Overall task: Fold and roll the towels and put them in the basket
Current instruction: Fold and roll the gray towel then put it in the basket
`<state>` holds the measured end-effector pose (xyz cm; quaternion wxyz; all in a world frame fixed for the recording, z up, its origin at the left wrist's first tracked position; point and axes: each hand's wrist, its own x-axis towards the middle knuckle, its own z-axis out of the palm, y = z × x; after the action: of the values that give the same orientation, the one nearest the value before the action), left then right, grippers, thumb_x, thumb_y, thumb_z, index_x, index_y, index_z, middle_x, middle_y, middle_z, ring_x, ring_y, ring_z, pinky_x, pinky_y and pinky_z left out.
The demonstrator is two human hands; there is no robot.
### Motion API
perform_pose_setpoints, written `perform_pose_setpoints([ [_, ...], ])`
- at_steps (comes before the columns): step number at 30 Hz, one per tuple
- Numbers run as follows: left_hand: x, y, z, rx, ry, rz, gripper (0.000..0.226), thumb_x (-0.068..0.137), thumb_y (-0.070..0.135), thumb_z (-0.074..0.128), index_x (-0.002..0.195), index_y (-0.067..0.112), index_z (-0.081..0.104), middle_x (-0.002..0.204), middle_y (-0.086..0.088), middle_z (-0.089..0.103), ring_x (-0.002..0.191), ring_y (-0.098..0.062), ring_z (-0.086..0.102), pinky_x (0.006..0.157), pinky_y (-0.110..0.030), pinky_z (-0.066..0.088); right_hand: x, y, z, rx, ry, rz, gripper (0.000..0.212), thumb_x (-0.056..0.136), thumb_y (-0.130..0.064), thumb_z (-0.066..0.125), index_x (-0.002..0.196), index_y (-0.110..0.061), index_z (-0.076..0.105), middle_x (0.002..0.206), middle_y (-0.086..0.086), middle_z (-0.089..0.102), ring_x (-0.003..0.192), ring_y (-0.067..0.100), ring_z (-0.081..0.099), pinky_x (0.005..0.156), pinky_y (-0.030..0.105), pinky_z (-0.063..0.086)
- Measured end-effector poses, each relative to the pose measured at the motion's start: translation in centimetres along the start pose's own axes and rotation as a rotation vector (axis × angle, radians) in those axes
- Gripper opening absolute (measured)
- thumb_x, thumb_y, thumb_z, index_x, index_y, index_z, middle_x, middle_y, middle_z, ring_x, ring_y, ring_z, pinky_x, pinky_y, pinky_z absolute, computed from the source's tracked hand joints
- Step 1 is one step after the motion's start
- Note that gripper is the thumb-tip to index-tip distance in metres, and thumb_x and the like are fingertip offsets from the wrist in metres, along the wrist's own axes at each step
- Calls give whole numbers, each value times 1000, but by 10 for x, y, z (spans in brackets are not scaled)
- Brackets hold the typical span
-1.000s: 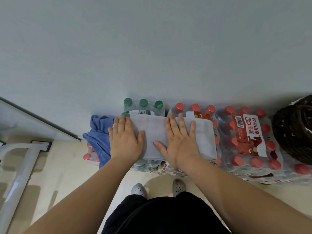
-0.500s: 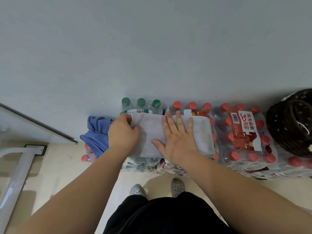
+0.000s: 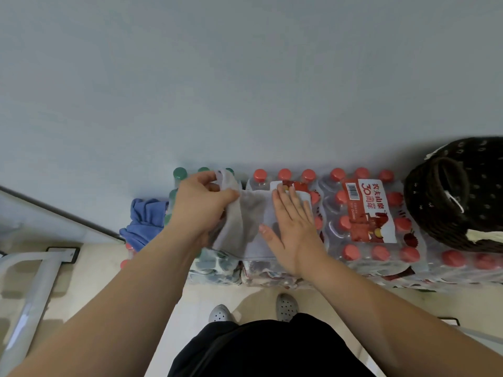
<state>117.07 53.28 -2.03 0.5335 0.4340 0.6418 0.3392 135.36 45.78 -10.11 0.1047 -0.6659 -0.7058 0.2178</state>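
While the left hand (image 3: 200,205) curls its fingers and thumb round the left end of the grey towel (image 3: 254,221) and holds that end raised and turned over toward the middle, the right hand (image 3: 292,224) lies flat on the towel's right part with its fingers straight and close together. It presses down and grips nothing. The towel rests on top of shrink-wrapped packs of bottled water, spanning the green-capped pack (image 3: 179,173) and the red-capped pack (image 3: 284,174) beside it. Just left of the left wrist a blue towel (image 3: 145,221) lies crumpled at the edge of the packs. At the far right — well apart from the grey towel — a dark wicker basket (image 3: 441,197) stands on further red-capped bottles.
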Motion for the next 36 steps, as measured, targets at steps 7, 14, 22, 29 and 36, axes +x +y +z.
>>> perform_pose_setpoints([
  [7,-7,3,97,499,50,247,11,73,16,68,84,17,68,66,3,66,66,-18,65,56,-27,46,-34,41,-27,538,-20,127,80,93,-68,25,159,-29,1,166,-12,4,143,-4,6,120,25,14],
  [14,-15,-10,135,663,-56,142,35,90,15,57,124,14,66,110,-7,72,100,-21,66,83,-23,47,-33,63,-38,599,-70,42,54,102,-49,41,154,-41,27,153,-12,36,137,0,30,114,24,27],
  [22,-21,-46,92,625,89,429,38,86,7,54,121,16,66,105,0,68,86,-14,63,85,-32,52,-26,60,-28,402,94,92,49,91,-42,65,137,-28,55,113,-8,51,112,14,50,99,32,44],
  [29,-22,-80,94,1171,-126,669,65,96,50,34,155,23,25,164,-3,19,152,-27,10,119,-59,11,-16,47,-31,458,83,113,20,89,-16,64,108,-23,62,71,-13,52,69,5,52,66,24,42],
  [36,-17,-81,112,1386,-224,640,78,94,67,14,158,24,-2,165,-1,-10,151,-26,-15,117,-61,-8,-22,64,-31,407,31,203,15,90,-14,60,99,-24,65,72,-15,50,69,5,50,66,25,36],
])
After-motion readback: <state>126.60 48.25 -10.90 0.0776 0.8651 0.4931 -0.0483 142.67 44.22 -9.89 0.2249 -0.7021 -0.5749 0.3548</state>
